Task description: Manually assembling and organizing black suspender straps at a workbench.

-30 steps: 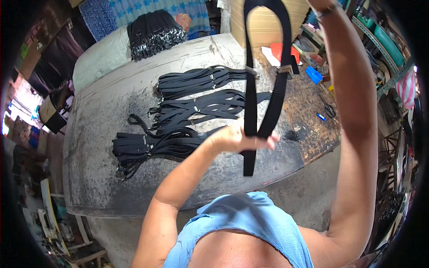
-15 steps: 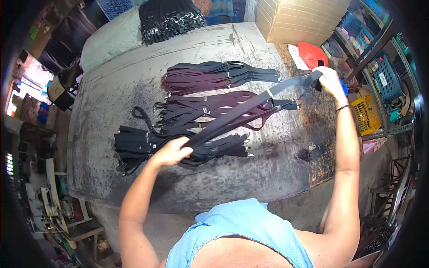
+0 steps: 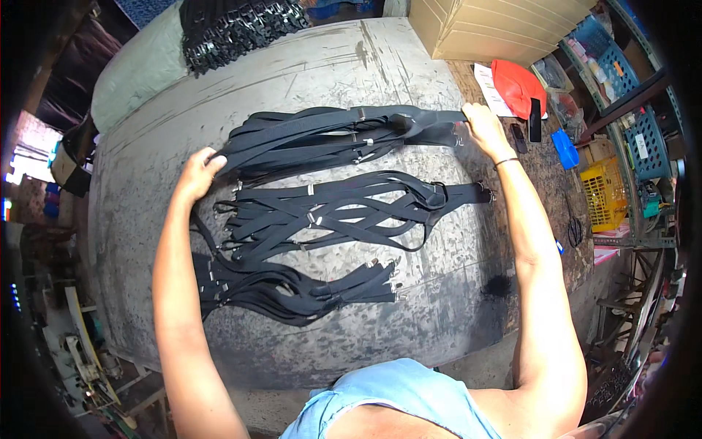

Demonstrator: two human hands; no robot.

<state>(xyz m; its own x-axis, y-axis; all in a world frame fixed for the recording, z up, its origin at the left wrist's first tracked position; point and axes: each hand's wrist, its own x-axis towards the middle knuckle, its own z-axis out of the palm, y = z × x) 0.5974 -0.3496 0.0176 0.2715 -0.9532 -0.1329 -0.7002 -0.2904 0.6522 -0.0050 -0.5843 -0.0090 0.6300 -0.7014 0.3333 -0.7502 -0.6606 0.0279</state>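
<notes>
The grey counter is seen more fully than half a second ago, with the view shifted nearer to it. The black strap, then stretched slantwise across the middle pile, has been laid flat on the far pile of straps, along the top of that heap. The middle pile and the near pile lie as before, well apart from both hands. The left hand has been moved up to the left end of the far pile, fingers curled onto the strap ends. The right hand is closed on the right end of the strap, at the pile's right edge. A cardboard box stands beyond on the counter, a heap of black buckled parts at the far left. A red cap lies just right of the right hand, then a blue box.
</notes>
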